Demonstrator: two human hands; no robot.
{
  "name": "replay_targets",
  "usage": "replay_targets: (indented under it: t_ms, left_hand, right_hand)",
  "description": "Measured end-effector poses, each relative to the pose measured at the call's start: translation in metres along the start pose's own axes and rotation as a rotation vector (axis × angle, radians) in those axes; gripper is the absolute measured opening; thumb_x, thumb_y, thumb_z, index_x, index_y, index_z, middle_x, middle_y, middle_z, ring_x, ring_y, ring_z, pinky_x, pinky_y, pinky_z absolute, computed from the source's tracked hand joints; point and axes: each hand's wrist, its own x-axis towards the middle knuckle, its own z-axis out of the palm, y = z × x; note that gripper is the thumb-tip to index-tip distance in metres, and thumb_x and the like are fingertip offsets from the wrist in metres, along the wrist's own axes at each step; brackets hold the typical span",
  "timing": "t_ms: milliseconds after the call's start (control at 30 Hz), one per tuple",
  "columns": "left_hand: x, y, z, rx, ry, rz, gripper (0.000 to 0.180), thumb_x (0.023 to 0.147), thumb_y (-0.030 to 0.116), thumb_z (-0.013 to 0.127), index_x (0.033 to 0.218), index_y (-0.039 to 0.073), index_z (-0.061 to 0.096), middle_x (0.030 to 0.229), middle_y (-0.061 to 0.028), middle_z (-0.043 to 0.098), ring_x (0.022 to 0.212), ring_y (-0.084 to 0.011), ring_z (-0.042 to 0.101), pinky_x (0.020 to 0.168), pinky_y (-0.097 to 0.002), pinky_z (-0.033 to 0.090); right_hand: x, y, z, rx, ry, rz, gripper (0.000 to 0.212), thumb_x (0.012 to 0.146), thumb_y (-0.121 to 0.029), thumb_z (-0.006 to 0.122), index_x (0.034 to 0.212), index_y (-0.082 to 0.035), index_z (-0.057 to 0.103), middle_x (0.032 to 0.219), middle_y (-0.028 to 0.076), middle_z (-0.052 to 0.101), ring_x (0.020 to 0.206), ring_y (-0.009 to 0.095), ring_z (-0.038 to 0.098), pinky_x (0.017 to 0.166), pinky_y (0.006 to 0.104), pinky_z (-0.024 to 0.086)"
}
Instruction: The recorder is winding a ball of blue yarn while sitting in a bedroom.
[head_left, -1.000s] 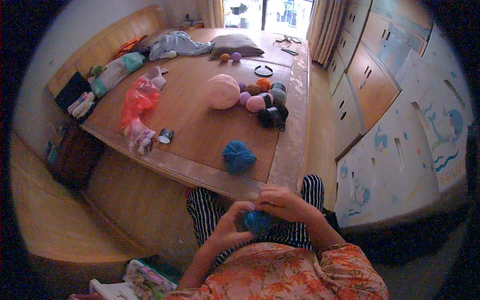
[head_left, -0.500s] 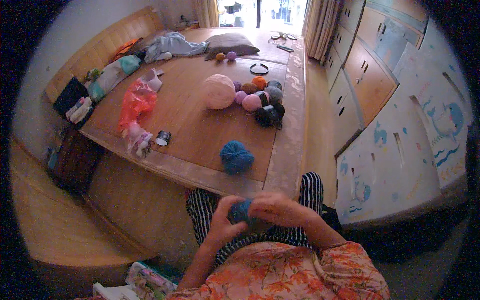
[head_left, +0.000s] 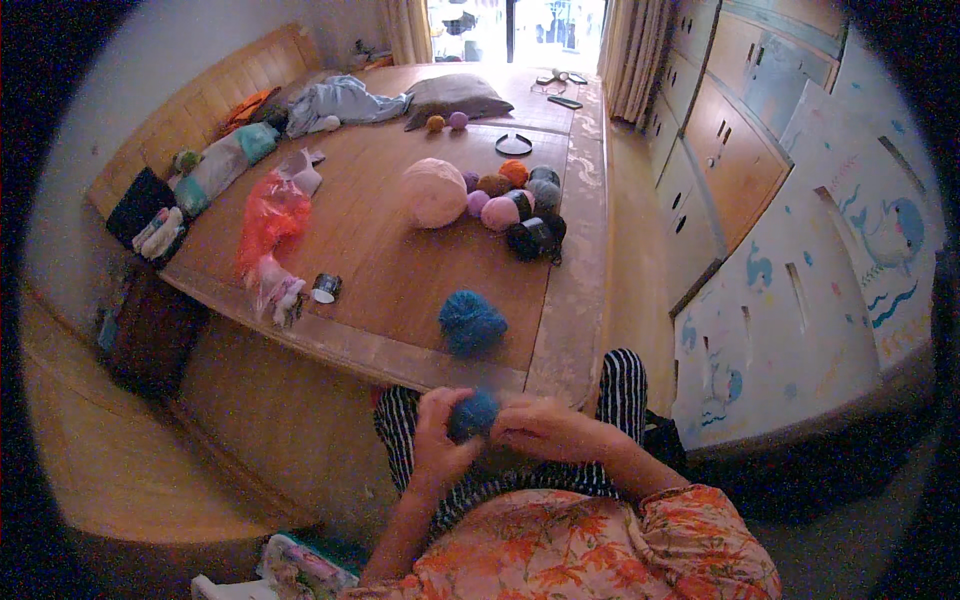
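Observation:
Over my lap, my left hand [head_left: 436, 445] curls its fingers and thumb around a small ball of blue yarn [head_left: 473, 415]. Close against the ball's right side is my right hand [head_left: 548, 426], its fingers drawn together; whatever they pinch is too fine or hidden to see. A larger ball of blue yarn [head_left: 472, 322] lies on the bed just beyond both hands, near the bed's front edge. Any strand between the two blue balls is too blurred to follow.
The bed [head_left: 370, 270] holds a big pale pink yarn ball [head_left: 435, 193], several smaller balls beside it, including a black one [head_left: 535, 238], a black headband [head_left: 514, 144], a red plastic bag [head_left: 275, 215] and a small roll [head_left: 326, 288]. Cabinets [head_left: 735, 150] stand to the right.
My right hand has drawn slightly away from the small blue ball, baring more of it. The left hand has shifted a little left with the ball. The view has tilted slightly.

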Motion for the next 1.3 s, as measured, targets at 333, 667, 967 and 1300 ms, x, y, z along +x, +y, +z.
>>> replay_targets:
  t_ms: [333,667,967,1300]
  left_hand:
    - [-0.005,0.01,0.002,-1.182,-0.024,-0.331,0.062,0.064,-0.001,0.072,0.117,0.012,0.042,0.116,-0.0068,0.05,0.109,-0.0205,0.051,0.097,-0.0339,0.041]
    - [-0.011,0.012,-0.001,-0.558,-0.271,-0.208,0.061,0.064,-0.001,0.073,0.116,0.01,0.045,0.116,-0.0062,0.048,0.105,-0.0186,0.05,0.094,-0.0322,0.042]
    - [0.005,0.008,-0.006,-1.052,0.165,-0.49,0.056,0.068,0.002,0.075,0.115,0.011,0.046,0.103,-0.0033,0.055,0.094,-0.0173,0.057,0.086,-0.0316,0.047]
    - [-0.011,0.023,-0.004,-1.028,-0.288,-0.249,0.062,0.065,0.008,0.08,0.118,0.011,0.047,0.115,-0.0052,0.052,0.109,-0.0174,0.051,0.096,-0.033,0.041]
  right_hand:
    - [-0.001,0.03,0.014,-0.217,0.018,0.09,0.01,0.088,-0.012,0.057,0.091,-0.003,0.06,0.087,0.013,0.056,0.084,0.031,0.058,0.074,0.039,0.047]
    - [0.004,0.008,-0.012,0.012,0.219,-0.05,0.013,0.089,-0.015,0.056,0.093,-0.002,0.058,0.085,0.014,0.055,0.084,0.031,0.058,0.075,0.0375,0.047]
    - [0.001,0.015,0.009,-0.105,-0.049,-0.146,0.013,0.088,-0.013,0.055,0.096,-0.003,0.059,0.095,0.015,0.057,0.088,0.034,0.057,0.078,0.0393,0.046]
    - [-0.002,0.031,-0.003,-0.005,0.189,0.023,0.015,0.09,-0.015,0.055,0.098,-0.004,0.059,0.094,0.015,0.058,0.09,0.032,0.058,0.078,0.0401,0.046]
